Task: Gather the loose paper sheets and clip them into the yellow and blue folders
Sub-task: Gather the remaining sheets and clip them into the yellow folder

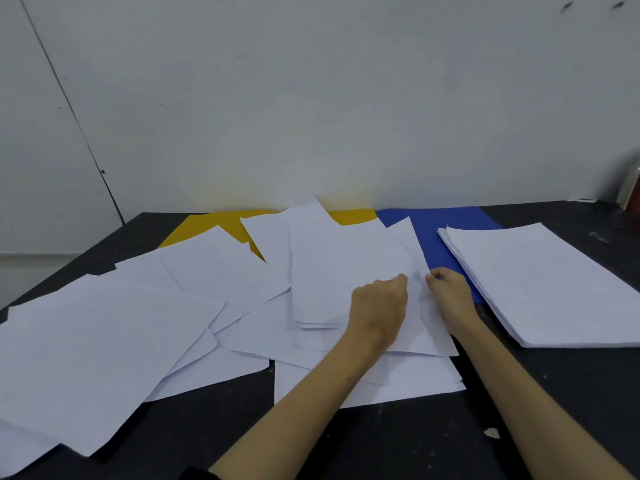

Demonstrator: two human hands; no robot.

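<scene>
Several loose white paper sheets (114,327) lie scattered over the black table. A yellow folder (214,226) lies flat at the back, mostly covered by sheets. Beside it on the right lies a blue folder (440,237), also partly covered. A neat stack of white sheets (543,282) rests at the right, overlapping the blue folder's edge. In the middle, my left hand (379,304) pinches the right edge of a small pile of sheets (346,268). My right hand (450,292) grips the edge of a sheet just to the right of it.
The black table (415,441) ends at a white wall (311,98) right behind the folders. A metallic, partly red object (632,188) stands at the far right edge by the wall. A small scrap of paper (491,433) lies near my right forearm.
</scene>
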